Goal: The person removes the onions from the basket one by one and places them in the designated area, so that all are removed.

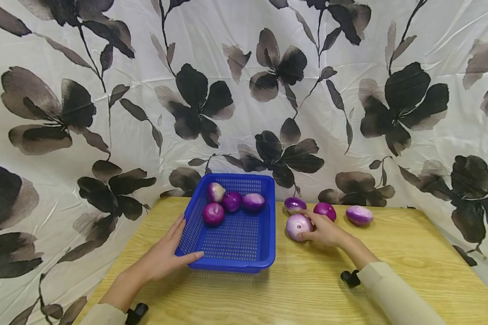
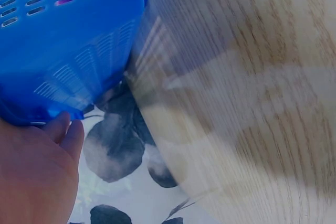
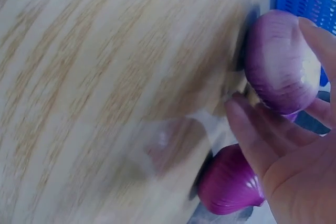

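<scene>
My right hand (image 1: 324, 230) holds a pale purple red onion (image 1: 298, 227) just right of the basket, thumb at its near side and fingers round the back. In the right wrist view the same onion (image 3: 281, 61) sits between thumb and fingers, close over the tabletop. My left hand (image 1: 164, 253) rests against the left side of a blue plastic basket (image 1: 227, 262), fingers fairly straight, thumb over the front rim. In the left wrist view the fingertips (image 2: 72, 135) touch the basket rim. Several red onions (image 1: 213, 214) lie toward the basket's back.
Behind the held onion lies another red onion (image 1: 295, 204). Two more, a dark one (image 1: 325, 210) and a long one (image 1: 359, 215), lie to its right near the back edge. The wooden table (image 1: 329, 289) meets a flower-printed cloth (image 1: 236, 113) behind.
</scene>
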The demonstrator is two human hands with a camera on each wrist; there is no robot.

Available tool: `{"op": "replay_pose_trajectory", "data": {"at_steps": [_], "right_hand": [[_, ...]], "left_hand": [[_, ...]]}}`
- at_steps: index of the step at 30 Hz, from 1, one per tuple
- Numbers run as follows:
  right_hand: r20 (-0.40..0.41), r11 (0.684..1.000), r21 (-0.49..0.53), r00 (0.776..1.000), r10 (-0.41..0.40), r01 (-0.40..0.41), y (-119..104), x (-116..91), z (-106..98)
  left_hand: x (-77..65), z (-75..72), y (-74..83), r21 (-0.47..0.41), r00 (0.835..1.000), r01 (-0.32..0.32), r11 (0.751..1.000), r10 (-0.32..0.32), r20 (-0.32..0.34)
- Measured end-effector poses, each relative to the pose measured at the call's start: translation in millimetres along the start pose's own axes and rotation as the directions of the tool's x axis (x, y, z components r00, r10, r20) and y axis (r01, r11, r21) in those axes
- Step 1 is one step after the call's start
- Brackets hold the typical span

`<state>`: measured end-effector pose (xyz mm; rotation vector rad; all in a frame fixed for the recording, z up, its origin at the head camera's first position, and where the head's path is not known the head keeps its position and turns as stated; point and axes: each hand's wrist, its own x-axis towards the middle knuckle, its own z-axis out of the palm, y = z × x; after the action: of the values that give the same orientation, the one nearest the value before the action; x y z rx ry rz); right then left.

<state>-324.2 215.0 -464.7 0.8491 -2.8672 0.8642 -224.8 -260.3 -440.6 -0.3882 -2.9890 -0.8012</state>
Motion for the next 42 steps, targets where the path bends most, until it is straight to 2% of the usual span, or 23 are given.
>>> {"op": "replay_pose_trajectory", "data": {"at_steps": [8, 14, 19, 23, 33, 37, 42], "right_hand": [[-0.041, 0.998, -0.045, 0.998, -0.055, 0.053, -11, -5, -10], [-0.064, 0.991, -0.103, 0.994, -0.09, 0.084, -28, 1, -25], [-0.071, 0.987, -0.063, 0.986, -0.15, 0.145, -46, 12, -30], [-0.064, 0.98, -0.047, 0.978, -0.197, 0.194, -61, 24, -27], [-0.04, 0.979, -0.028, 0.979, -0.202, 0.201, -97, 67, -13], [-0.015, 0.975, -0.044, 0.975, -0.22, 0.219, -103, 88, -5], [0.037, 0.977, -0.078, 0.98, -0.198, 0.2, -103, 109, 6]], "left_hand": [[-2.1, 2.0, -1.1, 0.009, 1.0, 0.007, 1.0, -0.007, -0.003], [1.2, 2.4, -0.9, -0.001, 1.0, 0.005, 1.0, -0.005, -0.004], [2.5, 2.3, -0.8, 0.002, 1.0, 0.009, 1.0, -0.009, 0.0], [1.2, 1.8, -0.4, 0.001, 1.0, 0.008, 1.0, -0.008, -0.01], [-0.8, 1.3, -0.8, -0.004, 1.0, 0.016, 1.0, -0.016, -0.011], [-0.4, 1.1, -2.1, -0.009, 1.0, 0.019, 1.0, -0.02, -0.008], [0.8, 1.1, -2.5, -0.008, 1.0, 0.011, 1.0, -0.011, -0.005]]}}
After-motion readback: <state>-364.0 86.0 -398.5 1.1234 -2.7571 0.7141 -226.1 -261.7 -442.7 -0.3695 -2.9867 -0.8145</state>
